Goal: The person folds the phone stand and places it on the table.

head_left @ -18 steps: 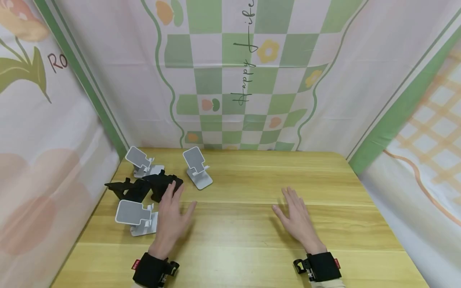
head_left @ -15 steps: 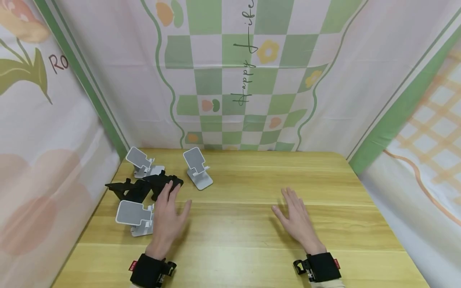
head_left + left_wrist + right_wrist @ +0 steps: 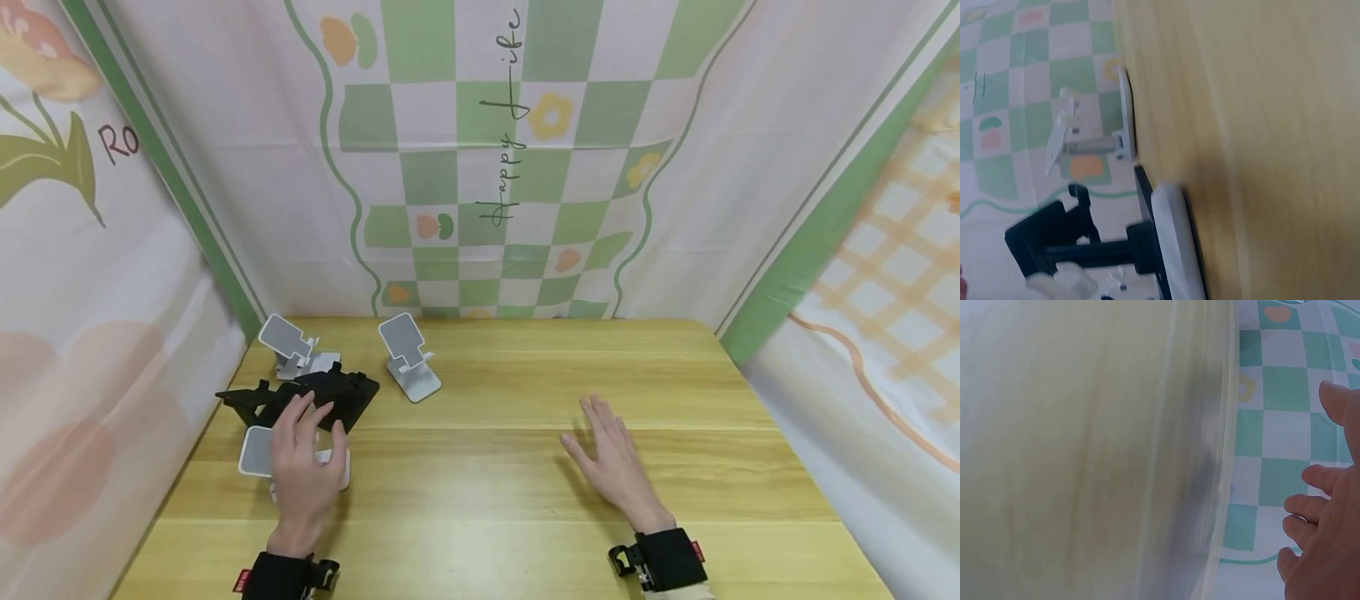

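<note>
A: The white phone stand [image 3: 258, 452] lies at the lower left of the head view, on the wooden surface [image 3: 510, 500], its flat plate facing up and its long axis running left to right across the frame.

B: And the left hand [image 3: 303, 467]?

A: It lies over the right part of that stand, fingers spread and only lightly bent, tips pointing up the frame toward the black stand [image 3: 315, 398]. I cannot tell whether it has closed on anything; it looks loose, resting on top.

B: The right hand [image 3: 611, 458]?

A: Flat and relaxed on the surface at lower right of centre, fingers straight, holding nothing, well apart from the stands.

B: What else is there?

A: Two more white stands upright near the back edge: one at the far left [image 3: 288, 348], one nearer the middle [image 3: 408, 358], plates tilted back. A checked green backdrop [image 3: 480, 167] hangs behind.
</note>
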`<state>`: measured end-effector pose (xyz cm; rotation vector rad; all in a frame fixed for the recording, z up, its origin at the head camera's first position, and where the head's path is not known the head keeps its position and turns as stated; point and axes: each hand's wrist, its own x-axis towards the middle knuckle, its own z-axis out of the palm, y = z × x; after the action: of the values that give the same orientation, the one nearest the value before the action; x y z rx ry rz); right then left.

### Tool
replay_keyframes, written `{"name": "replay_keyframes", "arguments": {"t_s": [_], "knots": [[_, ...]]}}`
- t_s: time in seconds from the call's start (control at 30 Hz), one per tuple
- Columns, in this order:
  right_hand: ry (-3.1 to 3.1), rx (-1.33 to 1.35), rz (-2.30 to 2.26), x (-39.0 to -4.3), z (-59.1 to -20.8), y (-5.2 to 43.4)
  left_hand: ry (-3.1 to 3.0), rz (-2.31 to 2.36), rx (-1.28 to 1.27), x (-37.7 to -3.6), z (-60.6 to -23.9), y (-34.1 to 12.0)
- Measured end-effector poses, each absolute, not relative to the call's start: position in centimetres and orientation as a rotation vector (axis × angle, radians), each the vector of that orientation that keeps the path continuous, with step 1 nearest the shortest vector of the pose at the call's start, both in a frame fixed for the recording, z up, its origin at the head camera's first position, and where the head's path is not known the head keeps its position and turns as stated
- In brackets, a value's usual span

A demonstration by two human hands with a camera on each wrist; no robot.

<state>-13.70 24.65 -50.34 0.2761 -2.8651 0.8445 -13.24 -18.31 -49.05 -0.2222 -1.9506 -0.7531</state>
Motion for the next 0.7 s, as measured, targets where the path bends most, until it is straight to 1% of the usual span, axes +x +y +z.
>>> {"name": "replay_keyframes", "arguments": {"t_s": [0.17,0.5,0.7], "knots": [[-2.865,0.274,0.847,-13.6,-50.5,24.5,-1.843,-0.723,-0.162,-13.1,-49.0,-19.5],[-2.861,0.286,0.846,-13.6,-50.7,24.5,-1.696,-0.770,0.131,-11.7,-48.0,-20.2],[-2.857,0.290,0.849,-13.7,-50.7,24.6,-1.698,-0.847,0.247,-11.4,-48.9,-21.2]]}}
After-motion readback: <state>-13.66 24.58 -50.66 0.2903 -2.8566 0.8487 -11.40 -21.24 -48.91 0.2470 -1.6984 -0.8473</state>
